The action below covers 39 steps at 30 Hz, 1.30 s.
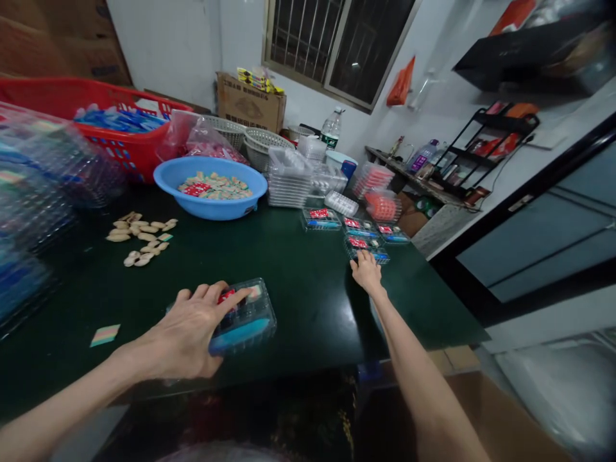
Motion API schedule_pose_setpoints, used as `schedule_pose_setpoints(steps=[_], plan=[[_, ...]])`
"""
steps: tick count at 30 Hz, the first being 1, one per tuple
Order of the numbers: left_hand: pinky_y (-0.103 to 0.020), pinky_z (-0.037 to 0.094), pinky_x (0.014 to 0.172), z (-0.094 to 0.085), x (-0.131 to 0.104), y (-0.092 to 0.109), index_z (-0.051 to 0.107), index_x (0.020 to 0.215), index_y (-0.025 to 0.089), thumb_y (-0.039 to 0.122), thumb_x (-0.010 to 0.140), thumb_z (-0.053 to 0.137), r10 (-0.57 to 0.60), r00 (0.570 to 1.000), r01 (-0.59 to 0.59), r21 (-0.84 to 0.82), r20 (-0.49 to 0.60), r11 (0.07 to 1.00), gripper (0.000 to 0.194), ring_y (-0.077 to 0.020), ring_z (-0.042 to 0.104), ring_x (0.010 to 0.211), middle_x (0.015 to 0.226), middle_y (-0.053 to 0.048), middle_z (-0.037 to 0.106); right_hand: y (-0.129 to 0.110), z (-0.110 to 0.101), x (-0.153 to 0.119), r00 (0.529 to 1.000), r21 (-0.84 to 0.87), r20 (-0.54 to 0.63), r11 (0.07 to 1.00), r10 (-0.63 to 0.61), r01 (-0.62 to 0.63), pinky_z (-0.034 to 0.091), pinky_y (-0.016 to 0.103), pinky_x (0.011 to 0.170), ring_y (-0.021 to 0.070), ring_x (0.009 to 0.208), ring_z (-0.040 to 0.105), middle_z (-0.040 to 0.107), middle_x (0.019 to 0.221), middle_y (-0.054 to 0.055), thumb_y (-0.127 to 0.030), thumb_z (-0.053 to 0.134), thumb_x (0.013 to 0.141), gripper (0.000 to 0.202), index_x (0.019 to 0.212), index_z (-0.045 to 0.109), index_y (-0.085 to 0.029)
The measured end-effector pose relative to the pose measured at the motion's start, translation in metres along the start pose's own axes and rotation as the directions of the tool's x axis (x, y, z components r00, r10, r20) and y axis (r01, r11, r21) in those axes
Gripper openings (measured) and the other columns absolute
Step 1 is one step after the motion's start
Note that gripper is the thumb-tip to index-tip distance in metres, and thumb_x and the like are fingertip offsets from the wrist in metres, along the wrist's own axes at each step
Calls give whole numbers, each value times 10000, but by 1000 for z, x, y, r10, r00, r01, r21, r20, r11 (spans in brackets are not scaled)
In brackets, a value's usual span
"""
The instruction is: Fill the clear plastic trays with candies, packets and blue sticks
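Observation:
My left hand point(192, 327) spans a clear plastic box point(270, 314) near the table's front edge. Its index finger lies on a small pale eraser point(255, 292), and the thumb is at the near side. A blue pen point(240, 335), slightly blurred, and a red white-dotted piece point(227, 296), partly covered by fingers, are in this box. Farther right, my right hand point(367, 272) has its fingers closed on the near edge of another filled clear box point(382, 255). That one also holds a red dotted piece and a blue pen. Its fingertips are partly hidden.
More filled boxes point(321, 219) stand beside the right hand. Behind are a blue basin point(212, 208) of small pieces, stacked clear trays point(289, 186) and a red basket point(139, 163). Peanut-shaped pieces point(144, 237) and a striped eraser point(104, 335) lie left, near blurred stacked boxes point(33, 186).

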<state>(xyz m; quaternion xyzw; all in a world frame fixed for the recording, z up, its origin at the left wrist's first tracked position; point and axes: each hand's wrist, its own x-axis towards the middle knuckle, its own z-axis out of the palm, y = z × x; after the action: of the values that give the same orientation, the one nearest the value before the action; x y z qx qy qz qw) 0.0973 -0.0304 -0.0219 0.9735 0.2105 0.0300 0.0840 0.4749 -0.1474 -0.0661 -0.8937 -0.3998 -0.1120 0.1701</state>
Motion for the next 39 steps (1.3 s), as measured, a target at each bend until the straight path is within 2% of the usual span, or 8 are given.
schedule_pose_setpoints(steps=[7,12,17,21,25,32,35,39], plan=[[-409,349,730,-2,-2,-36,322,1322,305,323,534,569,-190,980,192,15,-61,981,826,-309,492,892,1019,-109,492,-71,1,-83,979,-14,32,980,-200,201,297,464,916,306,1178,323,401,1305,120,-305,442,846,387,1208,463,-170],[-389,362,772,-27,20,-24,245,1338,310,413,562,583,-207,978,203,-130,-19,971,853,-288,487,940,1024,-70,474,-125,-11,-145,938,197,-49,917,-344,346,322,472,911,305,1202,304,397,1299,143,-267,417,854,407,1244,413,-153],[-414,345,788,-42,67,23,270,1330,323,441,512,636,-32,997,25,-84,-73,996,904,-292,468,940,1053,-87,452,-108,-14,-167,968,393,-176,888,-181,238,327,468,940,268,1178,349,422,1253,139,-225,399,862,383,1239,399,-158],[-423,340,755,-26,104,49,307,1324,302,472,464,653,73,997,-73,-26,10,997,942,-309,452,910,1026,-106,460,-81,-11,-171,981,497,-168,852,-92,165,357,444,935,242,1115,413,469,1177,133,-229,401,866,348,1205,427,-157],[-451,322,757,-9,123,55,318,1326,282,499,433,658,88,994,-90,22,66,996,979,-334,433,917,1037,-132,455,-81,-9,-173,988,520,-148,845,-55,125,355,430,940,234,1120,412,474,1184,128,-230,403,866,353,1209,430,-153],[-503,316,773,-7,130,54,225,1368,276,610,376,652,50,982,-51,-1,183,999,1130,-401,411,987,1163,-184,407,-73,-8,-152,998,674,-44,739,37,3,441,388,833,227,1046,508,541,1147,137,-267,412,861,366,1205,443,-145],[-486,333,761,-9,128,52,240,1362,289,509,365,687,45,985,-46,5,168,999,1114,-375,438,952,1124,-162,438,-61,-1,-108,997,636,-61,772,43,5,484,329,744,207,963,562,577,1080,152,-271,371,867,369,1192,443,-111],[-474,345,756,-12,103,44,287,1342,291,387,326,706,39,990,-38,-8,139,999,1103,-353,456,910,1047,-130,470,-64,18,-23,995,450,-102,891,-17,61,425,375,857,227,1033,521,549,1135,167,-229,374,839,379,1180,466,-92]])
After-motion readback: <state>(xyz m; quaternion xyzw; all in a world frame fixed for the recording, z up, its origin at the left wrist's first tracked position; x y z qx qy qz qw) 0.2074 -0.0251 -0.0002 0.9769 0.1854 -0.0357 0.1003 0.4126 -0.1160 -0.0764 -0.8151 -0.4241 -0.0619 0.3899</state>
